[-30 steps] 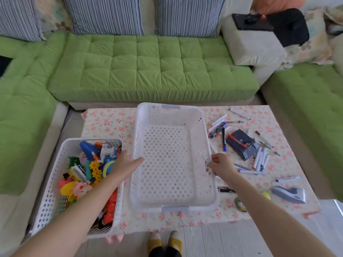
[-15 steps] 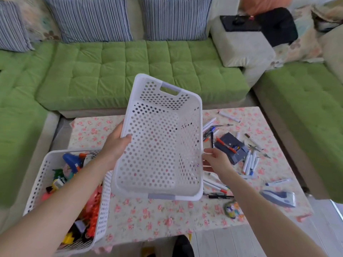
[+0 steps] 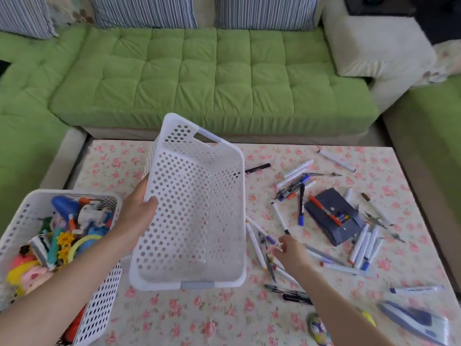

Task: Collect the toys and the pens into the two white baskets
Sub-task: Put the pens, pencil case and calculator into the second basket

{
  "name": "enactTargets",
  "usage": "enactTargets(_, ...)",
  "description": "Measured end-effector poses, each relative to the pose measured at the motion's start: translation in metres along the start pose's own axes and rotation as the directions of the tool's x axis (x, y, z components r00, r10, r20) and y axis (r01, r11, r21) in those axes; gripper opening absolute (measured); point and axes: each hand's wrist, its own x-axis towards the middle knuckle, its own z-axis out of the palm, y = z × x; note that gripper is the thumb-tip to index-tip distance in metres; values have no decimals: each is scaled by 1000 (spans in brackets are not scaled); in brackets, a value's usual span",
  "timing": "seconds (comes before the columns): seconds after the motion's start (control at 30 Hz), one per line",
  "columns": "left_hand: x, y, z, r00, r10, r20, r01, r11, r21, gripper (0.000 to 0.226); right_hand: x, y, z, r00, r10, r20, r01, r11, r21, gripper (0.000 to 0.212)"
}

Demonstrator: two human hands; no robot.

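Empty basket (image 3: 199,196) is held tilted over the table (image 3: 174,318), far end up. Left hand (image 3: 136,216) still grips its left wall, thumb over the rim. Right hand (image 3: 290,252) has let go of the right wall since half a second ago and now sits low just right of the basket, fingertips among the loose pens (image 3: 279,217). Too blurred to tell whether it pinches one. Toy basket (image 3: 15,221), toys (image 3: 64,236) inside, stands just left.

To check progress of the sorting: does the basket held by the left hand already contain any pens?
No, the tilted basket in the left hand shows only its bare perforated floor; the pens lie on the table.
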Motion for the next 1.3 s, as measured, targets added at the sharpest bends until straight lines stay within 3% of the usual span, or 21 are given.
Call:
enactTargets(0.23,39,-21,19,997,76,-3,-76,995,72,51,67,-9,52,995,-83,-46,64,944,-323,38)
enactTargets(0.37,53,-31,30,996,81,32,-84,994,73,52,89,-8,82,997,-51,-50,30,933,-360,48)
enactTargets(0.5,59,-35,36,994,95,55,-100,992,80,53,103,-6,97,993,-19,-117,-24,934,-357,41)
enactTargets(0.67,61,-33,40,990,118,72,-126,985,117,53,107,-8,109,989,102,-108,-124,966,-227,33)
enactTargets(0.83,60,-33,42,992,104,72,-112,986,124,53,112,-12,96,975,217,-41,-201,948,245,16)
enactTargets(1.07,62,-37,44,989,128,78,-140,973,184,55,96,-34,50,977,180,-118,-84,824,561,10)
enactTargets(1.2,60,-32,47,993,94,75,-106,977,185,56,90,-66,26,970,129,-205,10,824,566,20)
enactTargets(1.3,61,-33,47,993,94,73,-107,974,198,56,83,-97,24,988,57,-144,44,785,618,19)
